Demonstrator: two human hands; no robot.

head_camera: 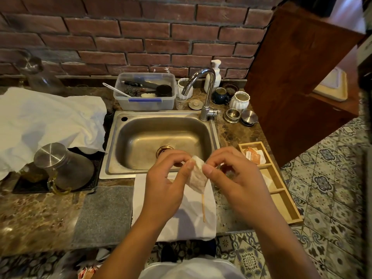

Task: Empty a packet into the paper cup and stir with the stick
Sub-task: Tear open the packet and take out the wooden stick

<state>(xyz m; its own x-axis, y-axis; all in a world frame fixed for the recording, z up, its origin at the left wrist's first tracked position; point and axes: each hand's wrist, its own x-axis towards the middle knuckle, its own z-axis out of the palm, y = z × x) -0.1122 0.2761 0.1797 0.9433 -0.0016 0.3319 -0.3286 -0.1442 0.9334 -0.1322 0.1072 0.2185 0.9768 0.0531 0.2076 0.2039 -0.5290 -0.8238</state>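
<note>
A small white packet (196, 176) hangs between both hands above the front edge of the sink. My left hand (167, 182) pinches its top left corner and my right hand (235, 178) pinches its top right corner. A thin wooden stir stick (203, 207) lies on a white cloth (193, 222) on the counter, just below the packet. The paper cup is hidden; I cannot see it behind my hands.
A steel sink (161, 141) with a tap (205, 91) lies ahead. A wooden tray (281, 198) with orange packets (254, 156) sits at right. A steel jug (64, 166) lies at left, a grey mat (104, 214) beside the cloth, a plastic tub (145, 91) behind.
</note>
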